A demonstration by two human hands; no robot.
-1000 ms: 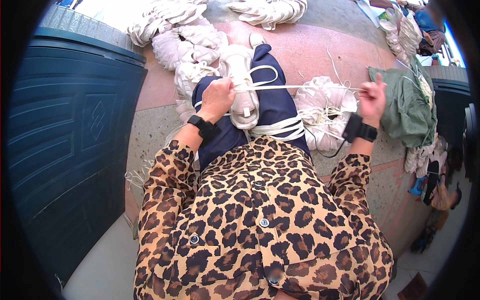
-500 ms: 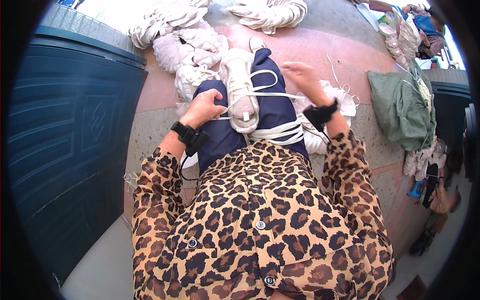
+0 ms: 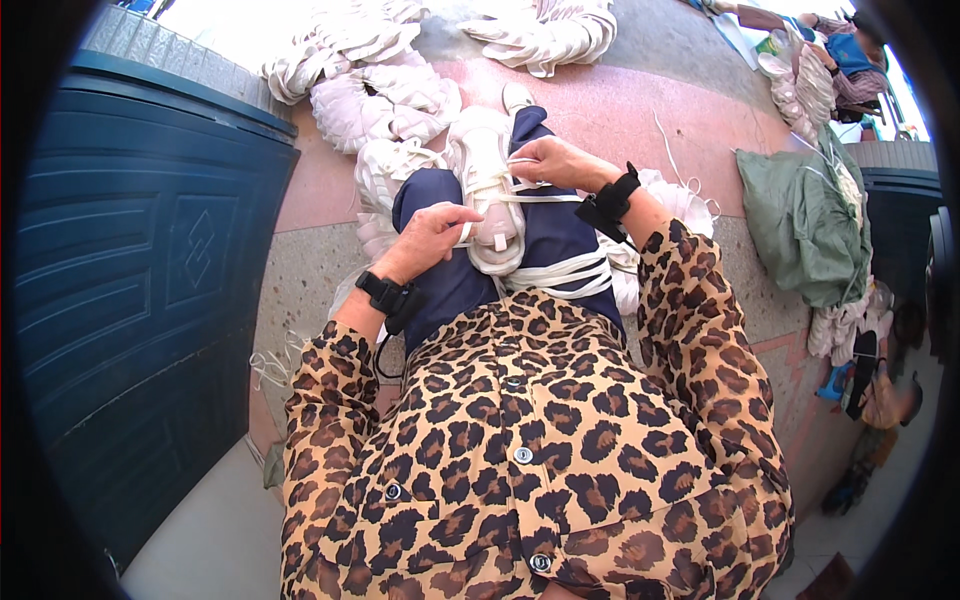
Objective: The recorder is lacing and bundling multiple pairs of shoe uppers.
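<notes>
A white and pale pink sneaker (image 3: 480,140) rests between my thighs, its heel opening toward me. Both of my hands are at its laces. My left hand (image 3: 432,238) is closed in a pinch on a white shoelace end by the left side of the shoe's opening. On the other side, my right hand (image 3: 560,163) pinches the white shoelace (image 3: 545,198) close to the upper eyelets. A bundle of loose white laces (image 3: 560,272) lies across my right thigh.
Strings of white shoes (image 3: 385,95) lie ahead on the left, with another coiled string (image 3: 545,38) farther off. More white shoes sit beside my right leg. A green sack (image 3: 805,225) stands at the right, a dark blue door (image 3: 160,260) at the left. Another person (image 3: 855,65) sits far right.
My right hand has come in from the right to the shoe's laces and closed. My left hand has moved slightly toward the shoe's opening. The wide lace loop over the right thigh is smaller.
</notes>
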